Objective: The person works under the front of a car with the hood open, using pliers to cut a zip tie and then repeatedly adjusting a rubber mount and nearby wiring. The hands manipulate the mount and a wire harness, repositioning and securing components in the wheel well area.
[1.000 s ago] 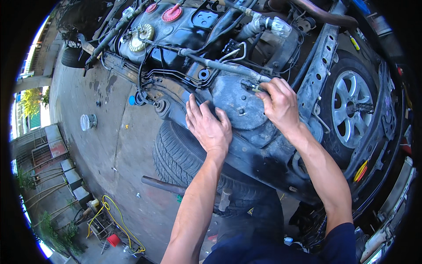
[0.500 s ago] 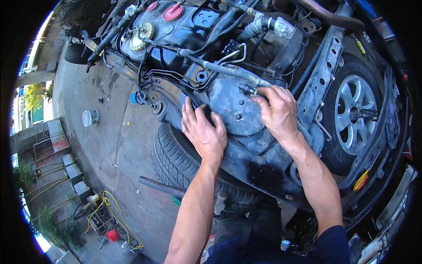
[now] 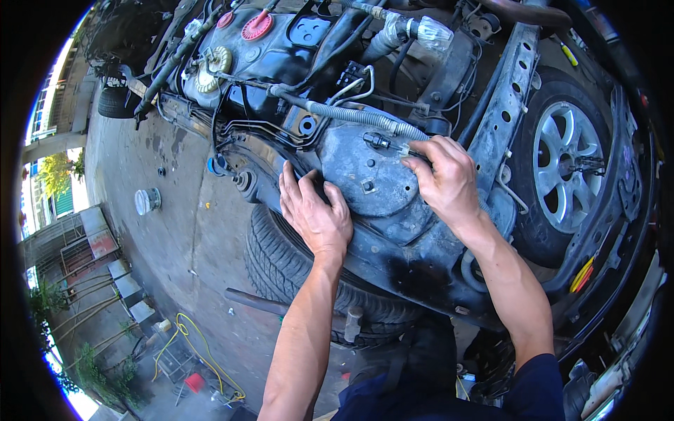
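Observation:
My left hand [image 3: 314, 214] lies flat on the edge of a black metal vehicle frame [image 3: 372, 249], fingers apart and holding nothing. To its right is a dusty round metal plate [image 3: 351, 168] with bolts in it. My right hand [image 3: 444, 172] is closed in a pinch over the plate's right side. From its fingertips a slim shiny piece [image 3: 402, 149] points left toward a small dark connector [image 3: 377, 141]; its kind is not clear. Whether the two touch I cannot tell. A grey corrugated hose [image 3: 358, 116] runs just behind, passing close to my right fingers.
Beneath the frame sits a tire [image 3: 281, 256]. Another wheel with a silver rim [image 3: 570, 158] lies at right. A black tank with a red cap [image 3: 257, 27] is at the far side. On the concrete floor stand a white bucket [image 3: 147, 201] and a yellow cable [image 3: 203, 358].
My right fingertips were at the connector and are now a little farther right of it, with the shiny piece showing between. My left hand stays on the frame. The whole view has shifted slightly.

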The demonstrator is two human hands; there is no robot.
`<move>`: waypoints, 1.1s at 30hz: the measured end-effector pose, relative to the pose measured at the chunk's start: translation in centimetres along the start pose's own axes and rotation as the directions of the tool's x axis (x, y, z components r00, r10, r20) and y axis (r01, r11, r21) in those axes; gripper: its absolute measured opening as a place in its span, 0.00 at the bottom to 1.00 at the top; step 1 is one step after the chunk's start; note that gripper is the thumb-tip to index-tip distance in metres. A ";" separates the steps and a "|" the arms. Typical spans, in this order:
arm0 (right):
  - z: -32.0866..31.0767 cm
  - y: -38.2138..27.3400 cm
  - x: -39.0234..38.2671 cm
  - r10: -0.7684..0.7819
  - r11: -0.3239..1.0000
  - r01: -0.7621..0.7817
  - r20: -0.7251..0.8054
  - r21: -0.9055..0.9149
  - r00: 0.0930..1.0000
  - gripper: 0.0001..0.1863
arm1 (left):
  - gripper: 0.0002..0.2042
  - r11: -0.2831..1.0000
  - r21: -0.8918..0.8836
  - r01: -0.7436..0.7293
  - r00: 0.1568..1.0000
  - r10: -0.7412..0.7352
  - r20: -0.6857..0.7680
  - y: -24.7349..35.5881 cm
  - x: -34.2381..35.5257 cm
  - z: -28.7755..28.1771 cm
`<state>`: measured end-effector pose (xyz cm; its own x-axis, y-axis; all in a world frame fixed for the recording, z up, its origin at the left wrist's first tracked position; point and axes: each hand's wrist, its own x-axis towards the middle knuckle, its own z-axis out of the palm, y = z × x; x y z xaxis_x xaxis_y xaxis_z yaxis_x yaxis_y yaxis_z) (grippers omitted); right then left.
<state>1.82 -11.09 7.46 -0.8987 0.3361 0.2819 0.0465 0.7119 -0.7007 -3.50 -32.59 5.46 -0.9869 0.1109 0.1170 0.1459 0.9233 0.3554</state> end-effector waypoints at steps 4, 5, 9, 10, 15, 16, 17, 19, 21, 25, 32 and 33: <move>1.1 -0.4 0.7 -0.048 0.998 0.046 -0.034 -0.040 0.998 0.11 | 0.18 1.000 -0.003 -0.005 1.000 0.005 -0.004 0.0 -0.1 0.0; 1.4 -0.4 0.9 -0.070 0.996 0.068 -0.030 -0.055 0.997 0.11 | 0.18 1.000 -0.005 0.001 1.000 -0.001 0.003 0.0 -0.1 0.0; 2.1 -0.3 1.3 -0.120 0.992 0.118 -0.043 -0.048 0.992 0.11 | 0.18 1.000 -0.005 -0.007 1.000 0.007 0.000 0.1 0.0 -0.1; 2.1 -0.2 1.3 -0.123 0.992 0.121 -0.034 -0.047 0.992 0.12 | 0.18 1.000 -0.004 -0.005 1.000 0.005 0.001 0.1 0.0 -0.1; 2.0 -0.2 1.4 -0.135 0.988 0.135 -0.005 -0.079 0.991 0.14 | 0.18 0.999 -0.042 0.024 1.000 -0.023 0.018 0.2 0.1 -0.2; 2.0 -0.3 1.4 -0.136 0.987 0.135 0.000 -0.088 0.991 0.14 | 0.18 0.999 -0.044 0.032 0.999 -0.031 0.019 0.2 0.1 -0.2; 2.1 -0.4 1.5 -0.138 0.986 0.138 0.006 -0.092 0.990 0.14 | 0.18 0.998 -0.045 0.041 0.999 -0.041 0.021 0.2 0.0 -0.1; 2.2 -0.4 1.5 -0.146 0.985 0.145 -0.005 -0.091 0.989 0.14 | 0.17 0.998 -0.042 0.044 0.999 -0.043 0.023 0.2 0.0 -0.1; 2.2 -0.4 1.6 -0.151 0.984 0.149 -0.004 -0.095 0.989 0.13 | 0.17 0.998 -0.041 0.041 0.999 -0.040 0.020 0.2 0.0 -0.1; 2.1 -0.1 1.5 -0.168 0.982 0.169 0.016 -0.087 0.986 0.14 | 0.18 0.998 -0.037 0.045 0.999 -0.044 0.032 0.2 0.0 -0.2; 1.9 0.1 1.4 -0.193 0.976 0.195 0.031 -0.096 0.981 0.16 | 0.18 0.998 -0.038 0.056 0.997 -0.054 0.046 0.3 0.0 -0.3; 1.9 0.2 1.4 -0.209 0.972 0.211 0.030 -0.103 0.977 0.15 | 0.18 0.997 -0.039 0.059 0.997 -0.057 0.047 0.3 0.0 -0.3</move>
<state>-0.21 -11.67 6.50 -0.9013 0.1612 0.4020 -0.0992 0.8266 -0.5540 -3.48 -32.43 5.88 -0.9958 0.0754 0.0524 0.0901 0.9131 0.3978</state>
